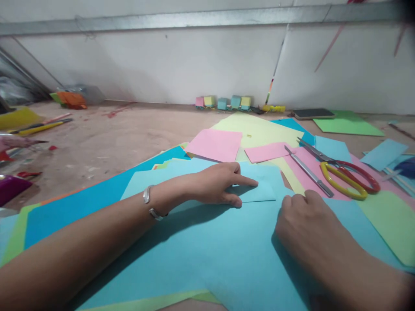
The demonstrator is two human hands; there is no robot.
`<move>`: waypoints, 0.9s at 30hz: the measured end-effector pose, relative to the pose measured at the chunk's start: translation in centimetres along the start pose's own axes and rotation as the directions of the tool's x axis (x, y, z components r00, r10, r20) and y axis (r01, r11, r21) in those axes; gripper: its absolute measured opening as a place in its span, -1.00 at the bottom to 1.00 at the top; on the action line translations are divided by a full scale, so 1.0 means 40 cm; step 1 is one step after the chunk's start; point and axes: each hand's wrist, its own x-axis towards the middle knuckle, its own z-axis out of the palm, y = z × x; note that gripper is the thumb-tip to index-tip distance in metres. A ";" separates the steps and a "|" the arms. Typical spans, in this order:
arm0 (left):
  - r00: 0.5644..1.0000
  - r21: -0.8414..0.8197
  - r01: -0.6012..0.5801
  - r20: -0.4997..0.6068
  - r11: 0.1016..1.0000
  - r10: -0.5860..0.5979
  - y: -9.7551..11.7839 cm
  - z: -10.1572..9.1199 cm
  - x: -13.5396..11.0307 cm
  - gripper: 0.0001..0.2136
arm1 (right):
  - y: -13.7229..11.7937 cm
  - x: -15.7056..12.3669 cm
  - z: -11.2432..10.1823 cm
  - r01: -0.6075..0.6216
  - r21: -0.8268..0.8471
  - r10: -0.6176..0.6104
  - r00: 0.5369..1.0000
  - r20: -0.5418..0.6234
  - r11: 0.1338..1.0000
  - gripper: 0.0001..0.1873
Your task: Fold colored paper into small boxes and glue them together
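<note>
My left hand [220,183] rests on a small light-blue paper piece [262,190] with a straight, slightly raised front edge. Its index finger points right and presses on the paper; the thumb is apart from it, and nothing is gripped. To the right, my right hand [301,220] is closed with curled fingers, low over a large light-blue sheet [207,255]. Whatever lies inside those fingers, if anything, is hidden. Just beyond the right hand are a metal craft knife [309,172] and scissors [343,172] with red and yellow handles.
Pink paper [215,144], a pale yellow sheet [259,127] and a green sheet [350,123] lie farther back. A dark phone-like slab [313,113] sits near the wall. Small paper cubes [236,102] line the wall's foot. Pencils [39,128] lie left.
</note>
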 end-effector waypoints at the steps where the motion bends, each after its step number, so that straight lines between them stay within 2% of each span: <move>1: 1.000 0.005 0.001 -0.002 1.000 -0.001 0.002 -0.002 -0.001 -0.49 | 0.008 -0.001 -0.008 -0.025 0.003 0.025 1.000 -0.012 1.000 -0.76; 3: 1.000 0.017 0.000 -0.012 1.000 0.000 0.006 -0.006 -0.004 -0.50 | 0.015 0.006 -0.025 -0.058 -0.012 0.057 0.996 -0.068 0.998 -0.81; 5: 1.000 0.015 0.007 -0.017 1.000 -0.007 0.012 -0.010 -0.005 -0.51 | 0.011 0.022 -0.032 -0.043 -0.036 0.037 0.988 -0.152 0.998 -0.82; 7: 1.000 0.000 0.019 -0.019 1.000 -0.019 0.018 -0.009 -0.002 -0.56 | 0.001 0.038 -0.024 0.050 -0.037 -0.057 0.976 -0.210 0.998 -0.75; 9: 0.998 0.003 0.045 -0.043 0.999 -0.045 0.024 0.000 0.005 -0.62 | -0.008 0.050 -0.008 0.139 -0.032 -0.143 0.964 -0.224 0.990 -0.79; 12: 0.990 0.051 0.108 -0.093 0.993 -0.103 0.032 0.015 0.015 -0.64 | -0.014 0.055 0.015 0.172 -0.028 -0.173 0.956 -0.238 0.985 -0.82; 15: 0.986 0.067 0.151 -0.082 0.986 -0.145 0.036 0.015 0.012 -0.54 | -0.015 0.053 0.025 0.165 -0.038 -0.169 0.951 -0.259 0.986 -0.78; 21: 0.955 0.128 0.297 -0.016 0.946 -0.297 0.012 -0.029 -0.036 -0.16 | -0.015 0.054 0.028 0.145 -0.021 -0.145 0.951 -0.273 0.989 -0.73; 24: 0.927 0.151 0.361 0.045 0.920 -0.372 -0.015 -0.058 -0.061 -0.06 | -0.014 0.054 0.031 0.154 -0.035 -0.158 0.951 -0.267 0.987 -0.73; 26: 0.928 0.128 0.352 0.078 0.927 -0.364 -0.031 -0.077 -0.069 -0.04 | -0.013 0.053 0.033 0.168 -0.046 -0.174 0.947 -0.268 0.985 -0.70; 27: 0.939 0.084 0.325 0.092 0.942 -0.332 -0.037 -0.083 -0.069 -0.10 | -0.014 0.052 0.034 0.173 -0.051 -0.180 0.946 -0.269 0.984 -0.67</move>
